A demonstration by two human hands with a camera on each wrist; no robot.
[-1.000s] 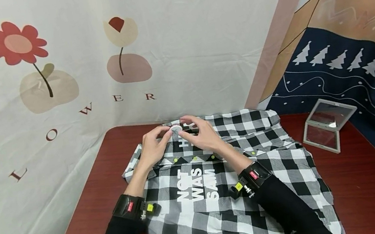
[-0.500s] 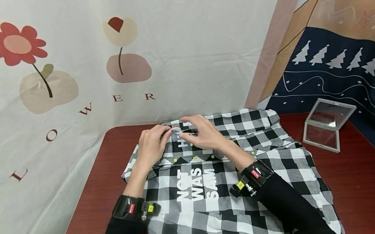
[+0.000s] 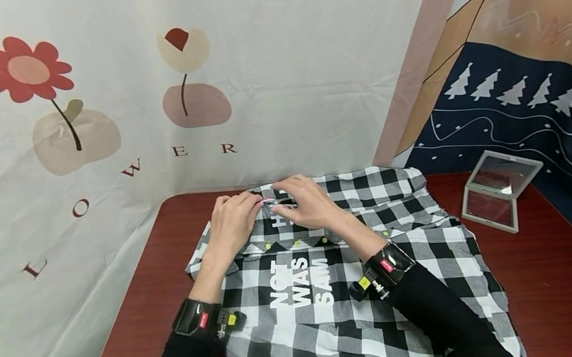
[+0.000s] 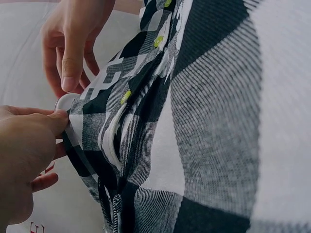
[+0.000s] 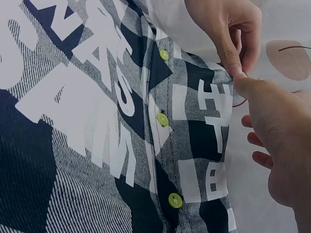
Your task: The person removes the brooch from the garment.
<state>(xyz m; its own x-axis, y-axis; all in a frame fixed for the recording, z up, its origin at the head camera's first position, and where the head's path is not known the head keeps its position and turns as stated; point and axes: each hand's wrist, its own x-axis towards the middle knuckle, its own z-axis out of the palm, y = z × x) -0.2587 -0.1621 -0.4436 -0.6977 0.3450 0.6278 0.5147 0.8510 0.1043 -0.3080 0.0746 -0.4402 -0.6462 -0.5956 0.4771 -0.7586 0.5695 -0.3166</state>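
1. Both my hands are up at the far edge of the checked shirt (image 3: 344, 268), which lies spread across the red-brown table (image 3: 557, 286), white lettering facing up.
2. My left hand (image 3: 232, 223) pinches the shirt's far edge, thumb and fingertips curled onto the cloth.
3. My right hand (image 3: 306, 203) meets it there, fingers bent and nipping the same bit of fabric, tips of the two hands touching.
4. Between them sits a small white disc (image 4: 65, 102), and my left thumb presses right against it.
5. Only the left wrist view shows that disc clearly; from the head view my fingers cover it.
6. The right wrist view gives me what the head view barely hints at: a row of yellow-green buttons (image 5: 163, 119) running down the placket, beside the printed letters.
7. In that view my right thumb (image 5: 252, 90) and my left fingertips clamp the cloth's corner together.
8. As for anything that holds things: a hinged mirror case (image 3: 498, 190) stands open on the table to my right, well apart from the shirt; I see only its glass panels.
9. Behind it hangs the flower-print backdrop (image 3: 87, 109).
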